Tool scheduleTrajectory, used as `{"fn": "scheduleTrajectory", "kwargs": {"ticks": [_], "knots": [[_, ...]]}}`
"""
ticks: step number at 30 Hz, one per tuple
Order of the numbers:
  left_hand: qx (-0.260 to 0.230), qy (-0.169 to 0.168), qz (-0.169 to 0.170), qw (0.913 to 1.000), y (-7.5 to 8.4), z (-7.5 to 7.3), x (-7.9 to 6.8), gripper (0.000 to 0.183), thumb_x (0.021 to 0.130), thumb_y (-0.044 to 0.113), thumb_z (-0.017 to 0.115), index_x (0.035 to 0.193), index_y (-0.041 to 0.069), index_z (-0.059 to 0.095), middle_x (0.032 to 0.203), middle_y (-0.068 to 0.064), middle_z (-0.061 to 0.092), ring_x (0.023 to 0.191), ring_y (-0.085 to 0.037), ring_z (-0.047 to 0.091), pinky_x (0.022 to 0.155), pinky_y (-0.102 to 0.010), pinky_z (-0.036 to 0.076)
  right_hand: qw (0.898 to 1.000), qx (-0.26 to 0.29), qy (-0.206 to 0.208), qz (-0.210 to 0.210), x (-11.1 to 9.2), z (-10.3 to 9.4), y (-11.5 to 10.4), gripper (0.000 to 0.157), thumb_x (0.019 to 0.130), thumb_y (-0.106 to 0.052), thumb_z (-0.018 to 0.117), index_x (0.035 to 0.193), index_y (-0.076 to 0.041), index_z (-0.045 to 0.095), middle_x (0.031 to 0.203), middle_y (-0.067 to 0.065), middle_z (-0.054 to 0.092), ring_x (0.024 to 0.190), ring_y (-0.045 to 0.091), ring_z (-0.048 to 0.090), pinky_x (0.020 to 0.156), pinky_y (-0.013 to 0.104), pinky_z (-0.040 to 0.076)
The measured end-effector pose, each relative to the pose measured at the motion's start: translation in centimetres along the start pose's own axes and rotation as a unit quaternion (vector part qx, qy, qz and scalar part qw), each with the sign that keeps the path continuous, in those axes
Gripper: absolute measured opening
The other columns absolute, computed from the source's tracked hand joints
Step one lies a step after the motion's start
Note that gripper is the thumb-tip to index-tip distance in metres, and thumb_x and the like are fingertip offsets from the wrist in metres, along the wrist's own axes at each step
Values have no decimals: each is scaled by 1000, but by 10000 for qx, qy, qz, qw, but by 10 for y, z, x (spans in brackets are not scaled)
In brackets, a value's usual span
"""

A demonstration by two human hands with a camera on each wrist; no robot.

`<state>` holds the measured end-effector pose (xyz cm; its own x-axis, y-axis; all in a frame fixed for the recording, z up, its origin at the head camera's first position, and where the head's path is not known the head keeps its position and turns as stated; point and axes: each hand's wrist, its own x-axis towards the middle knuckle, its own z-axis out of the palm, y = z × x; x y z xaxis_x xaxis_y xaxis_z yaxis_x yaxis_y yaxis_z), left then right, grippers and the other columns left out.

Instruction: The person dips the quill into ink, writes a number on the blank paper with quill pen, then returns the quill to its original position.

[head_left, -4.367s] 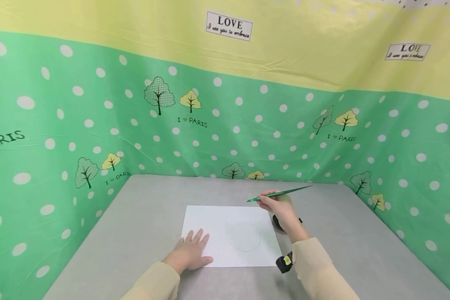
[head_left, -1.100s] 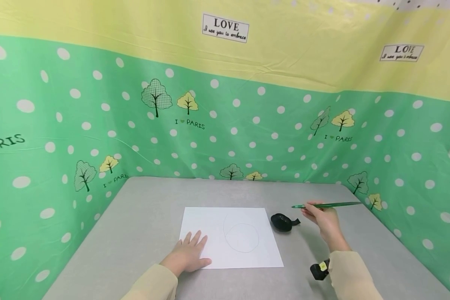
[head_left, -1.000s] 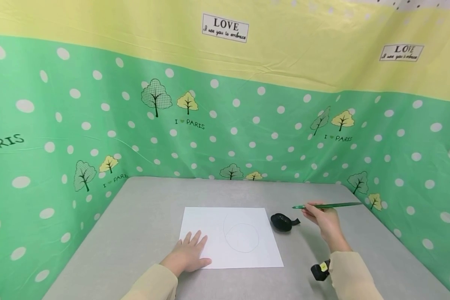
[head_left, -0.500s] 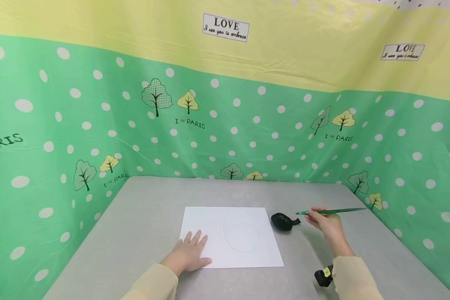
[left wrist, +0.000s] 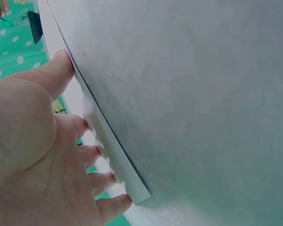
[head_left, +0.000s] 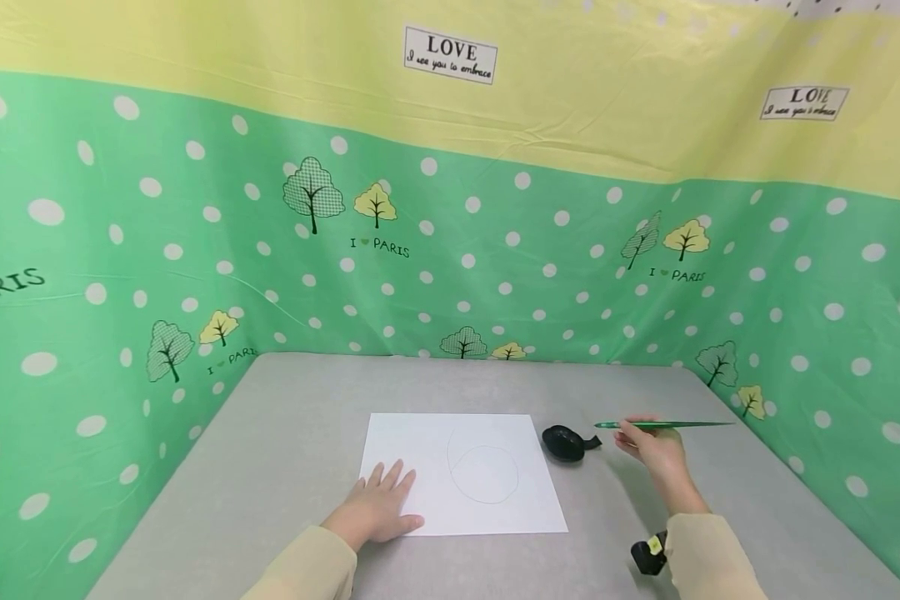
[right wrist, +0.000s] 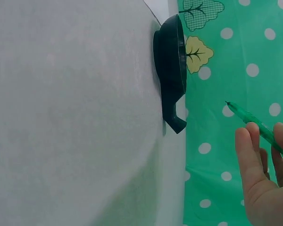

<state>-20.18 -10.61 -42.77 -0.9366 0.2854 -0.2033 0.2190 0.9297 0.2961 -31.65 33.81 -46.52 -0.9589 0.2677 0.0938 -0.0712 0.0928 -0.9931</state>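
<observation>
A white sheet of paper lies on the grey table, bearing a thin drawn circle and a curved line. My left hand rests on its lower left part with fingers spread; the left wrist view shows the thumb and fingertips touching the sheet. Out to the right, above the table, my right hand pinches a green pen between thumb and fingers. The pen's tip points left, off the paper. Between the sheet and this hand sits a black rounded dish-like thing with a short bent handle.
A green and yellow printed curtain hangs along the back and both sides of the table. A black device with a yellow tag sits at my right wrist.
My right hand has moved right with the pen, from above the sheet's far right corner to beyond the black thing. Lately it dipped slightly. The left hand and the drawn lines look unchanged.
</observation>
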Motion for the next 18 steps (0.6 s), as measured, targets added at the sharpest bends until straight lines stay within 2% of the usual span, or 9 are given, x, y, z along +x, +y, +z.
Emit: {"fn": "scheduleTrajectory", "kwargs": {"ticks": [4, 8, 10, 11, 14, 16, 18], "knots": [[32, 34, 5, 10000, 0, 0, 0, 71, 85, 48, 58, 137, 3, 40, 145, -20, 28, 132, -44, 19, 104, -59, 17, 9993, 52, -382, 16, -15, 3, -20, 25, 85, -22, 69, 99, -4, 58, 91, 17, 62, 75, 17, 65, 71, 29, 54], [46, 37, 5, 10000, 0, 1, 1, 70, 86, 48, 57, 137, 3, 40, 145, -19, 28, 132, -44, 19, 104, -58, 17, 9985, -261, -484, 78, -36, 15, -48, 28, 91, -18, 61, 106, 4, 52, 80, 12, 63, 69, 16, 65, 67, 31, 55], [50, 41, 17, 10000, 0, 1, 1, 70, 86, 48, 57, 137, 3, 40, 145, -20, 28, 132, -44, 19, 104, -58, 17, 9979, -400, -500, 127, -40, 19, -54, 33, 94, -16, 56, 113, 9, 47, 78, 11, 64, 68, 17, 65, 66, 33, 56], [51, 37, 22, 10000, 0, 0, 0, 70, 86, 48, 57, 137, 3, 40, 145, -20, 28, 132, -44, 19, 104, -58, 17, 9973, -516, -477, 228, -41, 21, -56, 38, 94, -19, 56, 116, 10, 44, 79, 10, 65, 69, 17, 66, 67, 33, 55], [60, 45, 39, 10000, 0, 0, 0, 70, 86, 48, 57, 137, 3, 40, 145, -20, 28, 132, -44, 20, 104, -59, 17, 9960, -523, -614, 383, -31, 16, -43, 49, 93, -31, 57, 121, 7, 44, 84, 5, 68, 73, 17, 67, 67, 31, 55], [65, 48, 48, 10000, 0, 0, -1, 71, 86, 48, 57, 137, 3, 40, 145, -20, 28, 131, -44, 20, 104, -59, 17, 9954, -544, -696, 384, -26, 13, -34, 55, 90, -38, 59, 122, 4, 45, 88, 2, 69, 75, 16, 67, 67, 30, 55], [72, 45, 45, 10000, 0, 0, 0, 71, 86, 48, 57, 137, 3, 40, 145, -20, 28, 131, -44, 20, 103, -59, 17, 9940, -657, -837, 255, -28, 14, -36, 58, 90, -40, 58, 124, 5, 43, 96, 5, 68, 77, 16, 67, 68, 30, 55]]}}
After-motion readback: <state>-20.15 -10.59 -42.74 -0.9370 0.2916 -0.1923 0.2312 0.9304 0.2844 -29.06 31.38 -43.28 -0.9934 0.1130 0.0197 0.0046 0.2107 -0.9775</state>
